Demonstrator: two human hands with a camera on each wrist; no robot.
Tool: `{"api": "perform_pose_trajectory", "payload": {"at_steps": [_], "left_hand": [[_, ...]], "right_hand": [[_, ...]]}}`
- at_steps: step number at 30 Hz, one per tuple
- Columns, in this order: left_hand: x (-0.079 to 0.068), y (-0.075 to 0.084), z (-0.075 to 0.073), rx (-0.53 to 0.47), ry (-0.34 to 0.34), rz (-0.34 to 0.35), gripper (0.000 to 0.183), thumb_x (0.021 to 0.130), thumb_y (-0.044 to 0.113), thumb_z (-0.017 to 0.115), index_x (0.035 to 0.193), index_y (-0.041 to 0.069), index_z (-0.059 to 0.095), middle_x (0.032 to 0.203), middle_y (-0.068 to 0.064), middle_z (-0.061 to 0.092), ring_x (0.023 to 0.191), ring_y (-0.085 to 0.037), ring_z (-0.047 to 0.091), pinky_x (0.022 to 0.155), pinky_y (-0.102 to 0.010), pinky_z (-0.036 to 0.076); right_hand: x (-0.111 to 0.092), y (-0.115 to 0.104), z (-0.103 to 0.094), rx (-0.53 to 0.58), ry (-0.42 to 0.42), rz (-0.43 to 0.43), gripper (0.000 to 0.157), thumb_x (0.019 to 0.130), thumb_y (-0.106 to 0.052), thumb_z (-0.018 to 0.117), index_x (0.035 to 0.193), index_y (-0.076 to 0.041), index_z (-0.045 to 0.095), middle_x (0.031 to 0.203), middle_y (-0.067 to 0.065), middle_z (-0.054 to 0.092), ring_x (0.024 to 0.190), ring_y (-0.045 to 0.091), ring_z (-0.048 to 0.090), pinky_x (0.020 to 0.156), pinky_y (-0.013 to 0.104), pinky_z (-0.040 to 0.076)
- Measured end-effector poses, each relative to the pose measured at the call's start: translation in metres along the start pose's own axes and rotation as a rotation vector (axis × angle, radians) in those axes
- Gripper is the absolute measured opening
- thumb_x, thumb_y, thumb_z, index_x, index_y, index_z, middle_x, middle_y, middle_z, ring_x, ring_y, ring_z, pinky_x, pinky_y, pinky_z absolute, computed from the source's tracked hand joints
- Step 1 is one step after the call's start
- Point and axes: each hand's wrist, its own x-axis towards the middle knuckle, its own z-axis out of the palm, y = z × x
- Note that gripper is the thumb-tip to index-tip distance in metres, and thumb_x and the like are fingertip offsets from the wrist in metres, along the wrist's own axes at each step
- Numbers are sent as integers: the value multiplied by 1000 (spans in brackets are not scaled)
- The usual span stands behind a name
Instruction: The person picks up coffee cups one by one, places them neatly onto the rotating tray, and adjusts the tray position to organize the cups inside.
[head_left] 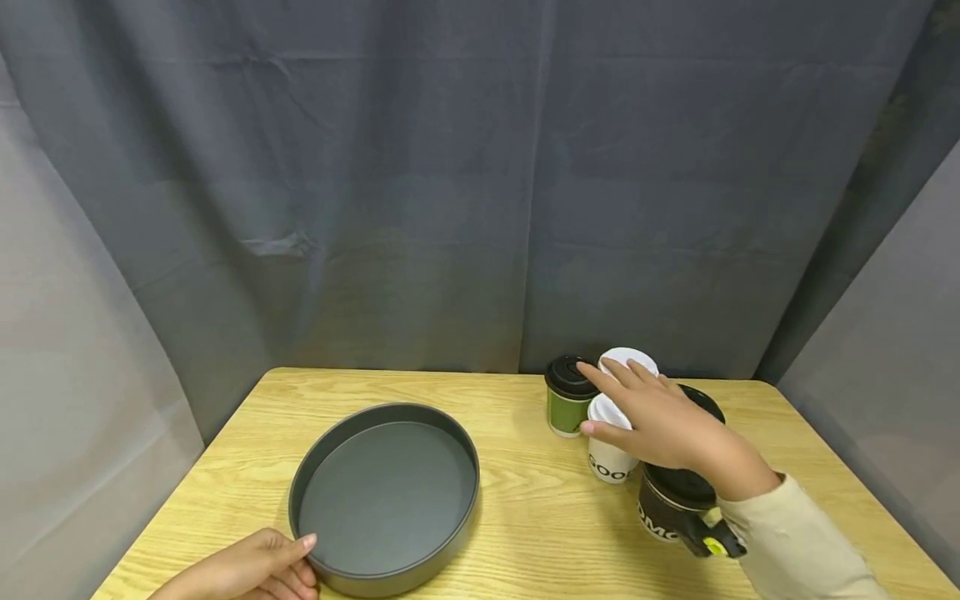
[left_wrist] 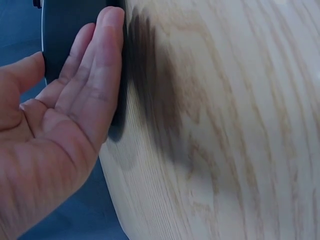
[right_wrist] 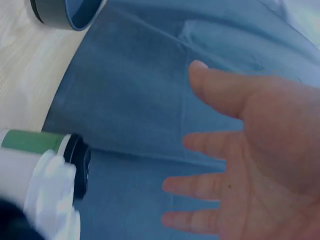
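Quietly, from my remote post, I hold the round dark pan (head_left: 390, 492) at its near left edge with the left hand (head_left: 258, 567), thumb at the rim and fingers against the outer wall. The pan sits flat on the left part of the wooden table (head_left: 540, 533). To its right, the right hand (head_left: 667, 429) hovers over a cluster of lidded cups, grasping nothing, fingers extended and thumb apart.

A green cup (head_left: 566, 412) stands at the cluster's left, a white cup (head_left: 609, 468) beside it and a dark cup (head_left: 658, 510) nearer the camera; a second white lid (head_left: 628, 355) and another black lid (head_left: 705, 403) show partly behind the hand.

With the cups this close together, I judge the best approach is straight down onto one, thumb and fingers around its body rather than its lid, which could pop off. Light pressure should suit walls that look like paper, and a vertical lift should spare the neighbours a knock. At the pan, a gentle pinch seems enough; bearing down on the rim might tip it.
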Motion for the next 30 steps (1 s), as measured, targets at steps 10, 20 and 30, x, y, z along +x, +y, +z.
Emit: {"api": "perform_pose_trajectory", "payload": {"at_steps": [10, 20, 30], "left_hand": [[-4, 0, 4, -18, 0, 2, 55, 106, 32, 35, 93, -11, 65, 86, -10, 71, 74, -12, 68, 67, -22, 55], [-5, 0, 5, -43, -5, -14, 52, 106, 33, 34, 93, -8, 65, 88, -12, 71, 75, -14, 68, 68, -23, 55], [-6, 2, 5, -35, 10, -37, 52, 105, 37, 36, 93, -5, 65, 87, -10, 71, 74, -12, 68, 64, -21, 54]], "right_hand": [[-50, 40, 31, -4, 140, 73, 75, 90, -52, 60, 148, -13, 34, 148, 30, 29, 130, 58, 27, 89, 75, 31], [-66, 61, 67, 78, 190, 201, 89, 84, -53, 68, 150, -11, 26, 148, 37, 19, 125, 63, 26, 82, 77, 31], [-67, 66, 84, 78, 259, 180, 90, 78, -38, 79, 149, -11, 31, 142, 39, 26, 119, 65, 31, 80, 77, 33]]}}
